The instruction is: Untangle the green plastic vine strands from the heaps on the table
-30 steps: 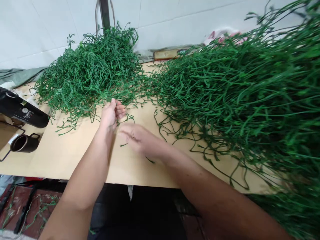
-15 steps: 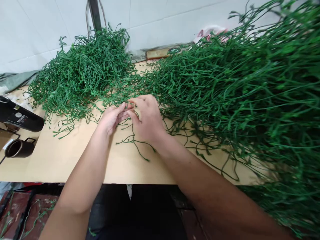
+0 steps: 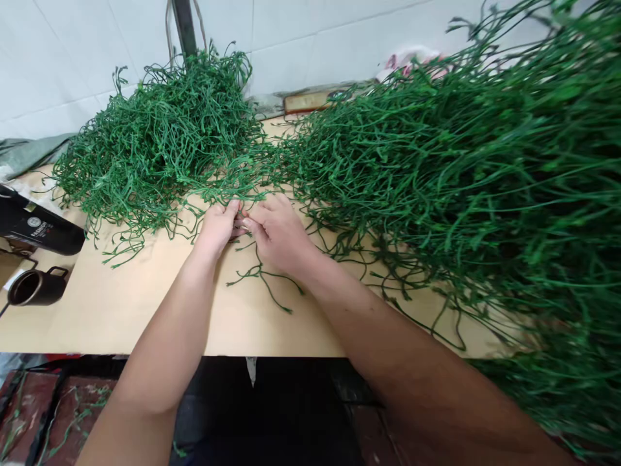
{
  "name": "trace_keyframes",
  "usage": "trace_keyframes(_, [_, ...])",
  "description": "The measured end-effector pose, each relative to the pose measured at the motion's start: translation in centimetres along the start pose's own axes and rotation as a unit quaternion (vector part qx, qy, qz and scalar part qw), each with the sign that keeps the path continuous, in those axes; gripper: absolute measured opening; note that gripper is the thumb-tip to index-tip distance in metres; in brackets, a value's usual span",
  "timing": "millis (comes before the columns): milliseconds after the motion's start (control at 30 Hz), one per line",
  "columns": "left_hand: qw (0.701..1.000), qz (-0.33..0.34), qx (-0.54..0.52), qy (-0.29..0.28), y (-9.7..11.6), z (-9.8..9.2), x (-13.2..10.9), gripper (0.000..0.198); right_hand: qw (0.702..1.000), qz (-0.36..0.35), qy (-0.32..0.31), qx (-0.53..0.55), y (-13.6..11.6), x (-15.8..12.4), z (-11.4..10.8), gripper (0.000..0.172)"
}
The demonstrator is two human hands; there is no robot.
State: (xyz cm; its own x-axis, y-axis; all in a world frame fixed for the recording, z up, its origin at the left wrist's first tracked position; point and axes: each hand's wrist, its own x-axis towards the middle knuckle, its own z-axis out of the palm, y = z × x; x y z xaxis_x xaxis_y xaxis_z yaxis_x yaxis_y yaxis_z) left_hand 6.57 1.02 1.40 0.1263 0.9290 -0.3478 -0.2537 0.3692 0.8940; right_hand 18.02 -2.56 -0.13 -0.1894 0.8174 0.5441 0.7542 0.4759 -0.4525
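My left hand (image 3: pixel 219 226) and my right hand (image 3: pixel 277 232) meet at the middle of a light wooden table (image 3: pixel 145 304), fingers pinched together on a thin green plastic stem (image 3: pixel 264 279) that trails toward me. A tangled heap of short green stems (image 3: pixel 160 142) lies just beyond my left hand. A large mass of long green stems (image 3: pixel 460 181) spreads across the right side, touching my right hand's far edge.
A black flask (image 3: pixel 36 226) lies at the left edge, with a dark metal cup (image 3: pixel 36 288) in front of it. White tiled wall behind. A dark pole (image 3: pixel 184 26) rises behind the left heap. Loose stems lie on the floor at lower left (image 3: pixel 63 414).
My right hand has come forward from the table's middle to meet my left hand at the heaps' edge, and both have closed on a green stem. The view shifted slightly.
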Motion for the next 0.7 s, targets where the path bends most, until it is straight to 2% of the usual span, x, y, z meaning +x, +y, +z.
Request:
trace_keyframes(67, [1.0,0.007,0.014,0.024,0.2,-0.1,0.1,0.024,0.997,-0.034,-0.038,0.059,-0.6,0.0,-0.4,0.027])
trace_keyframes(167, [0.997,0.019,-0.004,0.076,0.7,-0.4,0.4,0.026,0.977,-0.092,-0.096,0.166,-2.2,-0.1,-1.1,0.03])
trace_keyframes(233, [0.997,0.032,-0.004,0.076,0.9,-0.7,0.6,0.03,0.965,-0.111,-0.107,0.214,-3.0,-0.3,-1.5,0.029])
trace_keyframes(300, [0.998,0.04,0.029,0.031,0.9,-0.8,0.7,0.032,0.974,-0.075,-0.054,0.209,-2.7,-0.2,-1.7,0.028])
trace_keyframes(367, [0.997,0.038,0.068,-0.014,0.7,-0.8,0.4,0.033,0.987,0.008,0.06,0.149,-1.1,0.0,-2.1,0.028])
trace_keyframes(433, [0.994,0.033,0.094,-0.034,0.7,-0.5,0.0,0.031,0.978,0.088,0.178,0.061,1.0,0.1,-2.8,0.025])
trace_keyframes(500, [0.992,0.03,0.119,-0.034,0.7,-0.2,-0.5,0.028,0.959,0.123,0.256,-0.021,2.7,-0.1,-3.5,0.019])
trace_keyframes(567, [0.989,0.027,0.143,-0.038,0.9,0.1,-1.0,0.026,0.95,0.119,0.275,-0.082,3.3,-0.3,-4.0,0.02])
trace_keyframes(600, [0.987,0.026,0.153,-0.045,1.0,0.2,-1.2,0.026,0.953,0.108,0.264,-0.098,3.1,-0.4,-4.0,0.021])
trace_keyframes(700, [0.983,0.024,0.166,-0.075,1.1,0.3,-1.5,0.024,0.979,0.058,0.179,-0.077,1.5,-0.5,-2.9,0.017])
